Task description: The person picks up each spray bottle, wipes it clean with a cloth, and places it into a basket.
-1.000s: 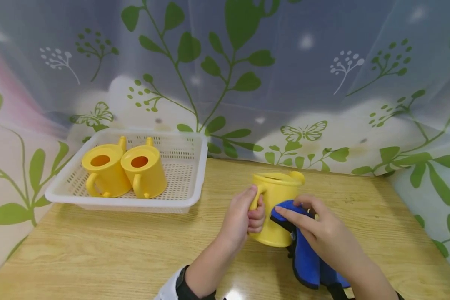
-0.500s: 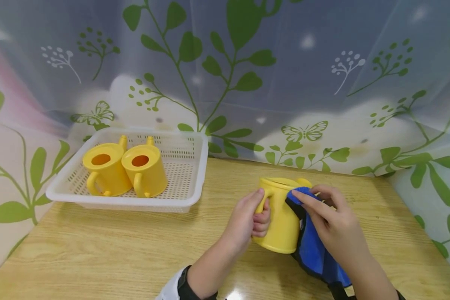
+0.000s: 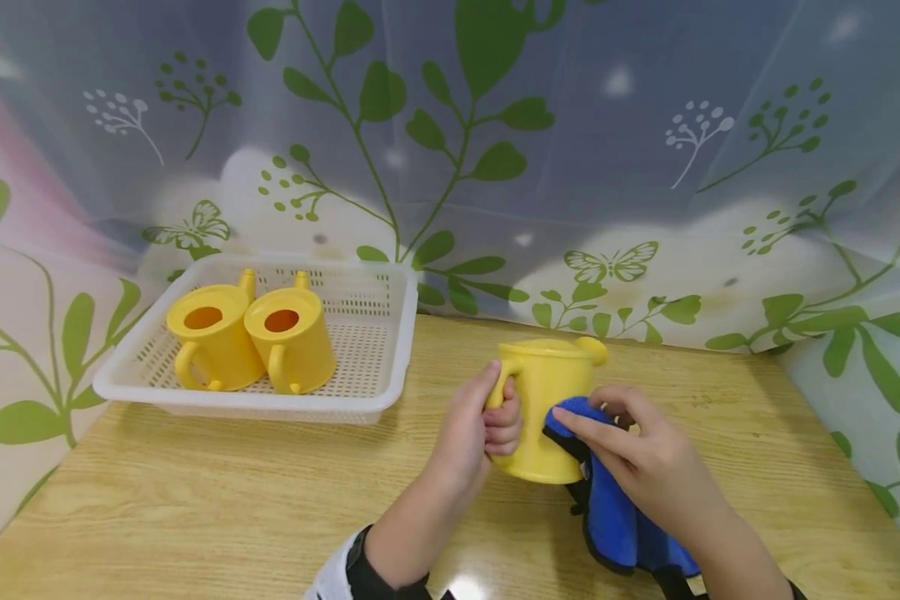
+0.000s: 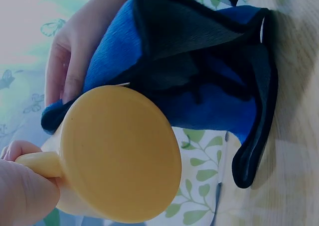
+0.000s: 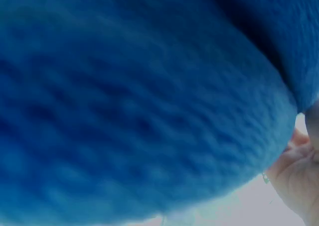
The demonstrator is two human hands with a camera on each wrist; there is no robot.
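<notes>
My left hand [image 3: 476, 425] grips the handle of a yellow watering can [image 3: 543, 408], held a little above the table and tilted. In the left wrist view the can's round base [image 4: 122, 154] faces the camera. My right hand [image 3: 648, 454] pinches a blue cloth [image 3: 615, 517] with black edging, its fingers pressing the cloth against the can's right side below the spout. The rest of the cloth hangs in folds beneath that hand. Blue fabric [image 5: 139, 111] fills most of the right wrist view, hiding the fingers there.
At the left, a white plastic basket [image 3: 367, 400] stands on the wooden table [image 3: 255, 508]. Inside it are two more yellow watering cans, one on the left [image 3: 225, 350] and one on the right [image 3: 300, 346]. A leaf-patterned curtain [image 3: 607, 183] hangs behind the table.
The watering can moved slightly right and tipped, then came back left and up. The cloth slid up to the can's rim and back down its side. The basket stays put.
</notes>
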